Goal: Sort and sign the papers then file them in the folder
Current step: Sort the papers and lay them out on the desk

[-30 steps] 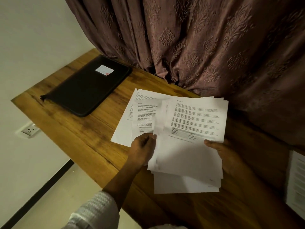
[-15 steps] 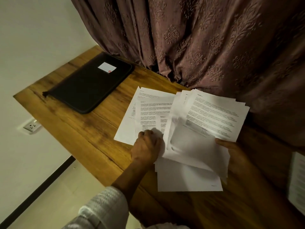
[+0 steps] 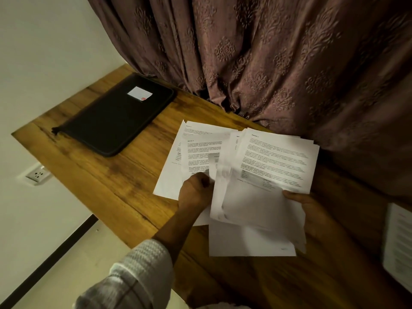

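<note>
White printed paper sheaf (image 3: 274, 166), above wooden tabletop (image 3: 111, 186).
Our right hand (image 3: 312, 210) grips it; left hand (image 3: 195, 192) fingers pinch a loose white sheet (image 3: 198, 157).

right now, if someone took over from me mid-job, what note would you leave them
Left hand: fingers curled at the left edge of the stack; too blurred to tell whether it pinches a page.
Right hand: holds that stack, thumb on top.
Loose sheets lie fanned on the table left of the stack; a bottom sheet lies under it. A separate page sits at the right edge.
Folder: black, closed, at the table's far left.
Done: sorting begun.
Left: finish sorting, sign (no pen in view), file in the folder.
</note>
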